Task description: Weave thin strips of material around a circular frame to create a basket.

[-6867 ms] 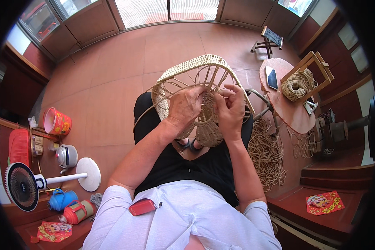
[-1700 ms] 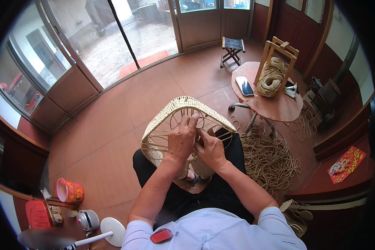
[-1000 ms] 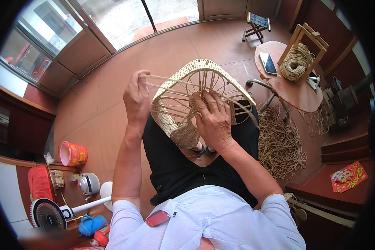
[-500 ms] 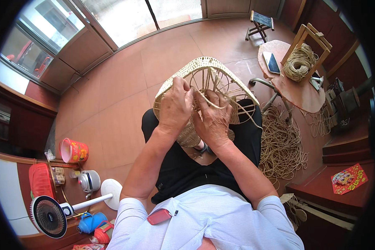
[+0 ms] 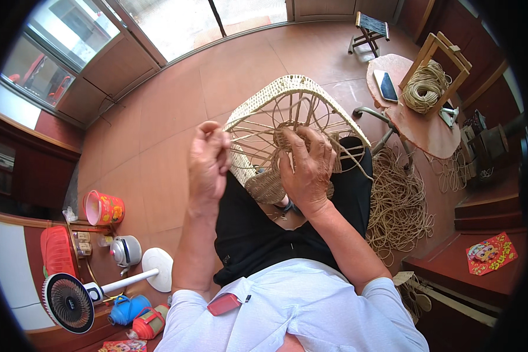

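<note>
A pale woven frame [image 5: 293, 83] with cords [image 5: 297, 108] strung across its opening is set over the lap of black trousers [image 5: 264, 237]. Its small woven centre [image 5: 280, 138] is partly covered by the right hand [image 5: 310, 170], fingers spread; whether it is pinched or only pressed cannot be told. The left hand [image 5: 208, 161] is raised just beside the frame's left rim, its grip curled; whether a strand is held cannot be told. Even tension is best had by steadying the centre while cord is drawn smoothly. Leftward, sideways room is offered over the red floor [image 5: 158, 135]; rightward, movement is narrowed by heaped cord [image 5: 398, 205] and the desk [image 5: 416, 141].
</note>
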Available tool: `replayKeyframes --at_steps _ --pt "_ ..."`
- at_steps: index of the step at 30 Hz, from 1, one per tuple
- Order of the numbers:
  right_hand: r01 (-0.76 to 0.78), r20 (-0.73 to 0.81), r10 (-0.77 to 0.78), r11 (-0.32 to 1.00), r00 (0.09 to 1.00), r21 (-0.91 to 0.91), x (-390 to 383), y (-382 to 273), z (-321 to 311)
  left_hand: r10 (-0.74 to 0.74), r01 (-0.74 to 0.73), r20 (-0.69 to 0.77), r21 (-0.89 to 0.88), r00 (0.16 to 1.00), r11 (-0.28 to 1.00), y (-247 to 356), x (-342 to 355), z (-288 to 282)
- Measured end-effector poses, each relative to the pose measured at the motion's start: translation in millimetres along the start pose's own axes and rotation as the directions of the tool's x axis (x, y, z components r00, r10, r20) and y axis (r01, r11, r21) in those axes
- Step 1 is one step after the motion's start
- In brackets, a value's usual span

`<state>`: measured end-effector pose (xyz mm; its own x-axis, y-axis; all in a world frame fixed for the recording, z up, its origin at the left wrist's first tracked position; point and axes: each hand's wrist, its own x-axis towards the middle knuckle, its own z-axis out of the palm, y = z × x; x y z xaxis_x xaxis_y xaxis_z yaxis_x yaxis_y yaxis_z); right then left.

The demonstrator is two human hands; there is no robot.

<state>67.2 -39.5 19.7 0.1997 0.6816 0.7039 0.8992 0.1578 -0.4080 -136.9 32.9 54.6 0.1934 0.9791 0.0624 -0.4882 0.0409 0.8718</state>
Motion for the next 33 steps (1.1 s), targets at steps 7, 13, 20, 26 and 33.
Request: replayKeyframes --at_steps 7,13,20,26,33 --pt "0.037 -0.036 -0.034 0.996 0.999 0.085 13 5 23 -0.053 0.058 -0.115 0.033 0.992 0.998 57 -16 -61" --pt "0.075 -0.023 -0.074 0.995 0.997 0.068 20 6 38 0.001 0.026 -0.575 0.039 0.818 0.999 93 -61 -146" --pt "0.107 -0.143 -0.085 0.983 0.986 0.151 21 15 38 0.061 0.106 -0.904 0.116 0.423 0.988 177 -142 -396" --pt "0.014 -0.221 0.020 0.988 0.975 0.155 24 13 37 0.136 0.197 -0.922 0.219 0.363 0.956 144 -130 -439" --pt "-0.032 -0.159 0.058 0.985 0.986 0.167 35 14 31 0.063 0.174 -0.922 0.139 0.382 0.975 182 -175 -493"
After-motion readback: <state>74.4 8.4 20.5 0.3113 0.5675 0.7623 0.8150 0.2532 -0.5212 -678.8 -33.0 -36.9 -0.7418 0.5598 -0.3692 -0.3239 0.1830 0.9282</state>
